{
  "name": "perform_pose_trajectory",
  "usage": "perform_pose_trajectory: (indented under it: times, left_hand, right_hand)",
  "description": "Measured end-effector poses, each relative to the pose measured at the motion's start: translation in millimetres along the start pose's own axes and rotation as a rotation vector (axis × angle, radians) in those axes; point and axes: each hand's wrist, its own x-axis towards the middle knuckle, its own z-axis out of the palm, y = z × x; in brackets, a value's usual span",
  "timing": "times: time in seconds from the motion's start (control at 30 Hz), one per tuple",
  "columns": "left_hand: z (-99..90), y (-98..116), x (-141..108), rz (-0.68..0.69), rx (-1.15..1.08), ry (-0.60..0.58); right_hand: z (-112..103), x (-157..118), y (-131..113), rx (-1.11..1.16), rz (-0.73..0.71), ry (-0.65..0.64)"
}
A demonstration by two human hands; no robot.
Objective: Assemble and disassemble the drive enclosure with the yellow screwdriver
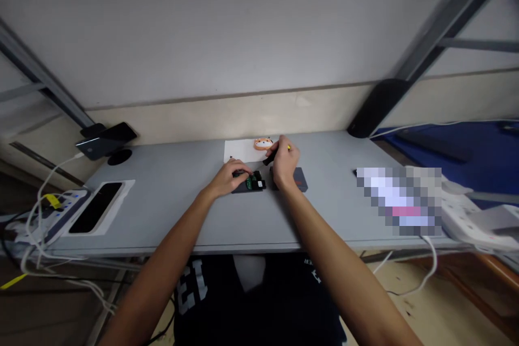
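Circuit board [255, 180] lies bare between tabletop [162, 189] side edges, seemingly unfinished; left hand [229, 177]'s grip unclear, right hand [286, 162] clasps black tool [268, 160].

Reads as a personal room, home or dorm, can't tell which. Plain grey desk [162, 200] up against a grey-and-cream wall [243, 27], metal frame posts [438, 27] near both back corners. Phone [97, 208] by left edge, power strips [65, 215] at left and right edges, white cables [435, 266] below front edge, cartoon-animal trinket [263, 144] near back edge.
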Motion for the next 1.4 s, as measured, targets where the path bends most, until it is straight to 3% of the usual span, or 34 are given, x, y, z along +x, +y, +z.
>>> perform_pose_trajectory:
  times: [0.5,0.8,0.97,1.17,1.4]
  left_hand:
    - [7.2,-13.7,3.7,-0.060,0.003,0.059]
    - [0.9,-21.3,4.6,-0.112,0.024,0.117]
    - [-10.7,-25.1,35.4,-0.095,0.124,0.177]
    - [-0.6,-48.3,92.0,-0.079,0.236,0.088]
    - [10.0,-64.9,93.1,-0.029,0.321,0.044]
  right_hand:
    - [-1.0,5.0,10.5,0.009,-0.005,0.078]
    - [-4.1,13.7,13.7,0.087,0.186,0.208]
    - [-13.7,23.5,18.5,0.068,0.193,0.284]
    - [-19.7,26.8,22.7,0.035,0.193,0.291]
    - [-12.1,19.4,19.0,0.039,0.191,0.217]
